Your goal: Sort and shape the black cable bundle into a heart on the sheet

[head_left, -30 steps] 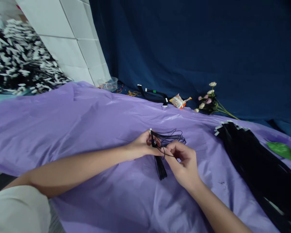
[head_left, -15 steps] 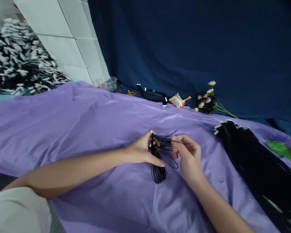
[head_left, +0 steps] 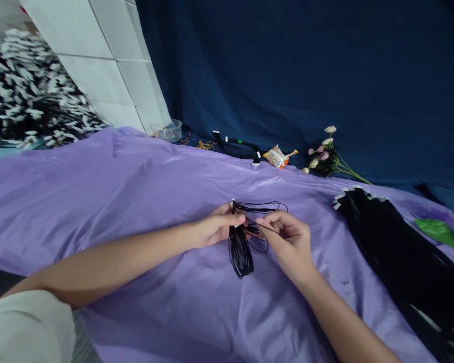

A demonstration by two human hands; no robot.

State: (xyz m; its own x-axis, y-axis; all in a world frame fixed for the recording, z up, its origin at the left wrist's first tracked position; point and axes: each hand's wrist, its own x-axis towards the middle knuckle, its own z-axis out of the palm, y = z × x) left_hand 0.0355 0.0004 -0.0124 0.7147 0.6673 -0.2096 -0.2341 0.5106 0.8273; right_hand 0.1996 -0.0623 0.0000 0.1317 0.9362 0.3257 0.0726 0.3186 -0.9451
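Note:
A looped bundle of thin black cable [head_left: 241,257] with small white ends hangs over the purple cloth [head_left: 181,312]. My left hand [head_left: 221,224] grips its upper part, the thumb laid across near a white end. Several strands stretch from there to the right, one loop reaching above my right hand [head_left: 289,234]. That hand pinches a black strand between thumb and fingertips, close to the left fingers. Part of the bundle is hidden behind the left fingers.
Long black cables [head_left: 389,252] lie at the right beside a green leaf [head_left: 439,233]. Along the back are a clear bowl [head_left: 170,132], short black cables [head_left: 236,151], an orange packet [head_left: 278,157] and flowers [head_left: 325,154]. A black-and-white pile [head_left: 34,91] fills the far left.
My left thumb has moved up and closed onto the bundle near its white end. My right hand has shifted slightly left, and the bundle hangs a little higher and further left.

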